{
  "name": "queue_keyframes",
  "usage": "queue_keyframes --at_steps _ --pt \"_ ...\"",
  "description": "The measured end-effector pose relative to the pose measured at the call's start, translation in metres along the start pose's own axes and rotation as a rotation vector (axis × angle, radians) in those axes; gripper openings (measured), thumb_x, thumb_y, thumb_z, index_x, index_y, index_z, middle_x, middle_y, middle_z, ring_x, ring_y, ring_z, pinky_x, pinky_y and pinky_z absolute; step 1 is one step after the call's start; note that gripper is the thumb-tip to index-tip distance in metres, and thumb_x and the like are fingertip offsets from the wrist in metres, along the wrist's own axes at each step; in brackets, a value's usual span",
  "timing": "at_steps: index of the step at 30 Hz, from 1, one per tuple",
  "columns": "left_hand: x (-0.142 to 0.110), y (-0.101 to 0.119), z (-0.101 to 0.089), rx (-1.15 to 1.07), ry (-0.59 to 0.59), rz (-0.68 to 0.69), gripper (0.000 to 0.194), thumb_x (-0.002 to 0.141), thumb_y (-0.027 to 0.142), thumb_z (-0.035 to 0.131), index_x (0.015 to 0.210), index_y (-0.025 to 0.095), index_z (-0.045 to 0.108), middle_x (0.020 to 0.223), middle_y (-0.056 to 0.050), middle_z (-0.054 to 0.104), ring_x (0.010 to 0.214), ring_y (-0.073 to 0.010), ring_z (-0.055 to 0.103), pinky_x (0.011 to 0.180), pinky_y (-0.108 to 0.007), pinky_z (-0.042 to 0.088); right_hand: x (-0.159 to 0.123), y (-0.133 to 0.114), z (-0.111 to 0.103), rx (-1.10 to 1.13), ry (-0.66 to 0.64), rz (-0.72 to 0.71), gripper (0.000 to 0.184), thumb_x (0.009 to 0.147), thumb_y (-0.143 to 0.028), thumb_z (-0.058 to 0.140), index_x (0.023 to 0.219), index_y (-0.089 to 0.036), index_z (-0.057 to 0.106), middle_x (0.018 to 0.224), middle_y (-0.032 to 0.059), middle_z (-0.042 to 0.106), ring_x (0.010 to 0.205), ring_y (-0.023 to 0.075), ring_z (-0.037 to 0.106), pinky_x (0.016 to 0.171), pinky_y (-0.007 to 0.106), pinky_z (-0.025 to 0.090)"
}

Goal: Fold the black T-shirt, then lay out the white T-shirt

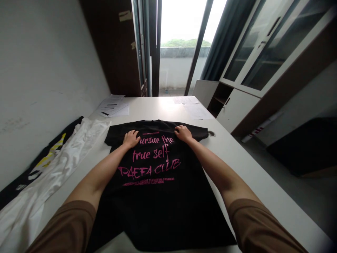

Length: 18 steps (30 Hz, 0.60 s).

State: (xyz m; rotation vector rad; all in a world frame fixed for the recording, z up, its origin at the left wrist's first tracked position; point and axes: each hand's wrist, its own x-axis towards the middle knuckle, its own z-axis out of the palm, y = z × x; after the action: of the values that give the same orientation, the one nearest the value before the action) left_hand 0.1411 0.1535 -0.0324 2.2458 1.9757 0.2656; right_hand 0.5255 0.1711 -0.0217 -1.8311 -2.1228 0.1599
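Observation:
A black T-shirt (163, 207) with pink lettering lies spread on the white table (252, 182), its neck end away from me and its sleeves out to both sides. My left hand (131, 138) rests on the upper left of the shirt, beside the first line of print, fingers slightly bent and apart. On the upper right, my right hand (183, 133) touches the cloth with its fingers bent and spread. No fold of cloth shows between the fingers of either hand. Near me, the lower left hem runs unevenly, and the tabletop shows there.
Along the left wall lie a crumpled white garment (60, 165) and a black garment with yellow print (50, 154). Paper sheets (114, 105) lie at the table's far left, and more sheets (197, 109) at the far right. A round cable hole (212, 134) sits by the right sleeve.

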Motion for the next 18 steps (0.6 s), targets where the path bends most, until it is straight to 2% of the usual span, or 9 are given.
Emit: queue_keyframes --at_steps 2,4,8,11,18 --pt "0.012 0.002 0.010 0.035 -0.052 -0.003 0.066 0.100 0.057 0.039 0.158 0.025 0.041 0.168 -0.013 0.030 0.155 -0.0359 0.023 0.122 -0.062 0.018 0.011 -0.017 0.016 0.012 -0.093 -0.038 0.042 0.100 -0.047 0.056 0.136 -0.028 0.066 0.142 0.0088 0.059 0.132 0.0295 0.050 0.111 0.041 0.043" --pt "0.022 0.003 0.018 0.061 -0.092 -0.008 0.071 0.100 0.064 0.033 0.161 0.028 0.035 0.171 -0.012 0.022 0.157 -0.0380 0.016 0.121 -0.068 0.014 0.022 -0.028 0.030 -0.009 -0.175 -0.053 0.052 0.099 -0.054 0.056 0.145 -0.030 0.058 0.153 0.0091 0.051 0.141 0.0323 0.043 0.118 0.049 0.035" --pt "0.037 -0.004 0.029 0.086 -0.128 0.000 0.078 0.099 0.071 0.026 0.165 0.029 0.026 0.174 -0.009 0.012 0.159 -0.0381 0.007 0.120 -0.071 0.006 0.043 -0.027 0.047 -0.044 -0.274 -0.049 0.067 0.098 -0.066 0.051 0.156 -0.032 0.046 0.168 0.0098 0.030 0.153 0.0387 0.023 0.120 0.069 0.018" --pt "0.045 -0.011 0.033 0.091 -0.143 0.019 0.081 0.097 0.075 0.025 0.165 0.030 0.024 0.174 -0.009 0.010 0.159 -0.0384 0.006 0.120 -0.072 0.005 0.060 -0.019 0.055 -0.031 -0.305 -0.033 0.070 0.098 -0.069 0.047 0.158 -0.033 0.041 0.170 0.0083 0.025 0.155 0.0386 0.019 0.120 0.071 0.012" --pt "0.073 -0.011 0.036 0.088 -0.149 0.021 0.082 0.098 0.075 0.025 0.166 0.030 0.022 0.174 -0.008 0.009 0.159 -0.0396 0.005 0.120 -0.073 0.006 0.084 -0.008 0.069 -0.043 -0.265 -0.012 0.073 0.100 -0.072 0.037 0.162 -0.033 0.032 0.172 0.0073 0.016 0.158 0.0352 0.011 0.121 0.070 0.003"
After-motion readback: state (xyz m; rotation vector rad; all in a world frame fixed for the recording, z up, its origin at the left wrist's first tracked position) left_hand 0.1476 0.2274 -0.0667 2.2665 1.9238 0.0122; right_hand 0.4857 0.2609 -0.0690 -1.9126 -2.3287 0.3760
